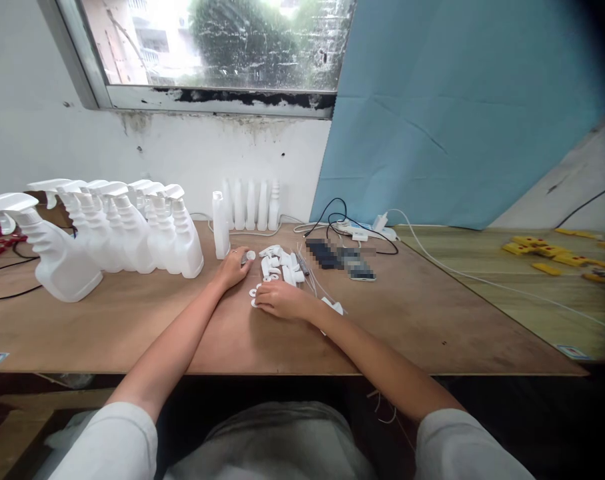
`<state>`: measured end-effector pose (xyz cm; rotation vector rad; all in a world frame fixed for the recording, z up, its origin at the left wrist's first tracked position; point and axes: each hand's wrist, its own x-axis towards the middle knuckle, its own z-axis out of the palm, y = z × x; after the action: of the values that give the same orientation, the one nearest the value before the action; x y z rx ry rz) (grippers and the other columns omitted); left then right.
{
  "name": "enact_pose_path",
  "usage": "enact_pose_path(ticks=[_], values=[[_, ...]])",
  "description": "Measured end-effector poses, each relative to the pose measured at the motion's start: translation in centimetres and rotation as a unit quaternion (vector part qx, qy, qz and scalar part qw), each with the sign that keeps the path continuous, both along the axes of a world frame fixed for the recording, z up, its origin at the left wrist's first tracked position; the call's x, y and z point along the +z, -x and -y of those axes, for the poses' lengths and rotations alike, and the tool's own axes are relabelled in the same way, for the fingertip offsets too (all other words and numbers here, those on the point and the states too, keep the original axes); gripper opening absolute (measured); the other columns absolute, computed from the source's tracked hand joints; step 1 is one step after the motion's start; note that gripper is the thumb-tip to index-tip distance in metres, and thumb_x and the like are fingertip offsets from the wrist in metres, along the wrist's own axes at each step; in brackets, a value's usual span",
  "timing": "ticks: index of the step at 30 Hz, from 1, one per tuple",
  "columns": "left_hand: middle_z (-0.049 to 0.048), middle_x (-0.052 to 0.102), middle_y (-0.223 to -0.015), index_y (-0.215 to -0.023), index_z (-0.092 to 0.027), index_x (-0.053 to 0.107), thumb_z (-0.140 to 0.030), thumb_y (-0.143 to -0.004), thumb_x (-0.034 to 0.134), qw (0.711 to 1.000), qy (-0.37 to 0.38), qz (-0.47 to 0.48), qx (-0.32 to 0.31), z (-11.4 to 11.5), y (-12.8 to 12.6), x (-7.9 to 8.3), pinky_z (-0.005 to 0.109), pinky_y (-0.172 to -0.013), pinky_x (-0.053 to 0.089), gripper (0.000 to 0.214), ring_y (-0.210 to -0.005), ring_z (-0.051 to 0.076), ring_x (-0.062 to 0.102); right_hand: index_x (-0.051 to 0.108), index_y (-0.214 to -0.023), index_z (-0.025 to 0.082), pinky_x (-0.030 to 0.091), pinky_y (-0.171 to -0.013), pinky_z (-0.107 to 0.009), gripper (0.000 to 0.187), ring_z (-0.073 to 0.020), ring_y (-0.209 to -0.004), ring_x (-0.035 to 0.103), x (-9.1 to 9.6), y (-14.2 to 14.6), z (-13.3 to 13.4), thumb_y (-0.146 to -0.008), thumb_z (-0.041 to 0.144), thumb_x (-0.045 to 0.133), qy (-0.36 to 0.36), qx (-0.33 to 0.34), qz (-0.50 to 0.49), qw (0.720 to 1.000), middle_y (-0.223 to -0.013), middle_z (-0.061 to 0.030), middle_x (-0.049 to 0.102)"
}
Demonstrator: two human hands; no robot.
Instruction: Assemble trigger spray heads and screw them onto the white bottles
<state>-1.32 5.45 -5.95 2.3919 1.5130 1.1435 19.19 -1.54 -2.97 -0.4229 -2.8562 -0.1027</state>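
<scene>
My left hand (235, 268) rests on the table with its fingers closed around a small white round cap (251, 255). To its right, my right hand (281, 299) reaches down with bent fingers pressed together at a small white ring (254, 303). Other white rings (253, 293) lie beside those fingertips, some partly covered by the hand. Just behind is a pile of white spray trigger heads (278, 257). An open white bottle (221, 227) stands upright behind my left hand.
Several white spray bottles (67, 263) with triggers stand at the left. More bottles (251, 205) line the wall. Thin tubes (309, 273), a phone (361, 270), black cables (345, 220) and a power strip (362, 231) lie to the right. Yellow pieces (547, 250) lie on the adjoining surface.
</scene>
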Motion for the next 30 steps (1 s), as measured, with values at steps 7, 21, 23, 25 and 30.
enact_pose_path(ticks=[7,21,23,25,30], values=[[0.0081,0.066,-0.119,-0.123,-0.017,0.056,-0.037,-0.093,0.041,0.995,0.048,0.063,-0.057,3.2,0.1,1.0,0.034,-0.090,0.049,0.039,-0.102,0.022,0.063,0.064,-0.086,0.011,0.041,-0.078,-0.032,0.025,-0.0183,-0.084,0.058,-0.5,-0.1,-0.1,-0.096,0.019,0.043,-0.100,0.016,0.051,0.994,-0.088,-0.0100,0.065],[0.0042,0.068,-0.101,-0.108,-0.019,0.060,-0.038,-0.081,0.059,0.992,0.043,0.054,-0.110,3.6,0.0,1.3,0.029,-0.081,0.050,0.032,-0.087,0.018,0.063,0.058,-0.081,0.016,0.036,-0.069,-0.029,0.015,-0.0169,-0.072,0.054,1.0,-1.0,-0.9,-0.090,0.014,0.046,-0.141,-0.135,-0.178,0.965,-0.081,-0.0066,0.064],[0.0045,0.068,-0.105,-0.109,-0.021,0.060,-0.036,-0.081,0.060,0.991,0.024,0.039,-0.127,3.7,0.0,1.4,0.030,-0.083,0.050,0.033,-0.089,0.018,0.063,0.058,-0.083,0.016,0.037,-0.070,-0.029,0.015,-0.0176,-0.075,0.055,1.5,-1.4,-1.1,-0.091,0.013,0.045,-0.129,-0.150,-0.216,0.956,-0.084,-0.0072,0.066],[0.0051,0.068,-0.107,-0.112,-0.021,0.059,-0.036,-0.081,0.061,0.990,0.006,0.027,-0.136,4.0,-0.2,1.5,0.030,-0.084,0.050,0.035,-0.091,0.019,0.063,0.058,-0.084,0.017,0.037,-0.072,-0.030,0.015,-0.0185,-0.078,0.056,1.8,-1.7,-1.2,-0.092,0.013,0.045,-0.115,-0.154,-0.228,0.954,-0.087,-0.0083,0.067],[0.0056,0.068,-0.100,-0.115,-0.019,0.060,-0.036,-0.082,0.062,0.985,-0.002,0.001,-0.173,4.7,-1.0,1.8,0.030,-0.082,0.051,0.037,-0.084,0.018,0.063,0.059,-0.091,0.017,0.039,-0.077,-0.033,0.017,-0.0211,-0.088,0.058,1.6,-2.0,-1.5,-0.094,0.016,0.043,-0.124,-0.124,-0.217,0.960,-0.097,-0.0106,0.067]])
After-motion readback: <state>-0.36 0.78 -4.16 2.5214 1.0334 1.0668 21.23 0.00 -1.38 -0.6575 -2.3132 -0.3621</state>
